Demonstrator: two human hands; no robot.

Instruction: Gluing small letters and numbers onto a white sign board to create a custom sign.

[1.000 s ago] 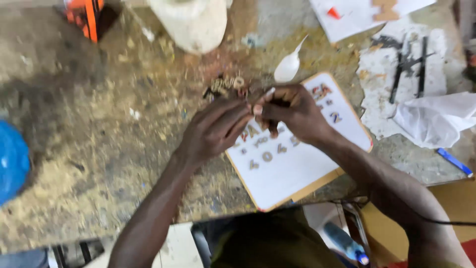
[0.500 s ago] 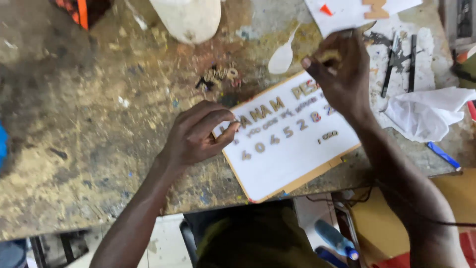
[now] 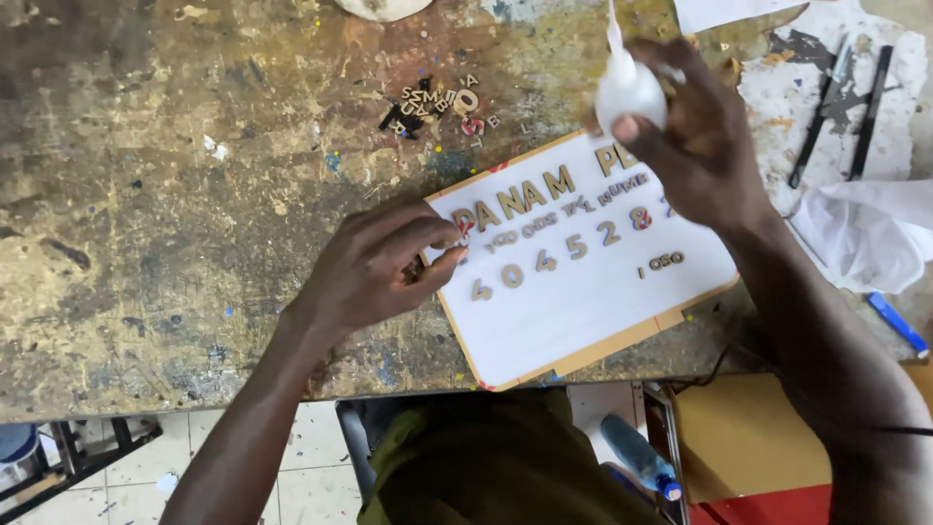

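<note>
A white board with a wooden rim [image 3: 573,311] lies tilted on the stained workbench [image 3: 175,194]. Small wooden letters and digits are stuck on it in rows. My left hand [image 3: 374,267] rests at the board's left edge, thumb and forefinger pinched on a small letter piece I can barely see. My right hand [image 3: 700,146] is raised over the board's upper right corner and grips a white squeeze bottle [image 3: 627,87], nozzle pointing up and away.
A pile of loose small letters [image 3: 437,105] lies beyond the board. Black tools [image 3: 846,107] on a paint-flecked sheet, a crumpled white cloth [image 3: 865,233] and a blue pen [image 3: 894,321] are at right. A blue bottle [image 3: 637,457] and cardboard box [image 3: 748,437] sit below the bench edge.
The hands worked together over the board a second ago, then parted. The right hand reached away, picked up the white squeeze bottle and brought it over the board. The left hand moved down to the board's left edge.
</note>
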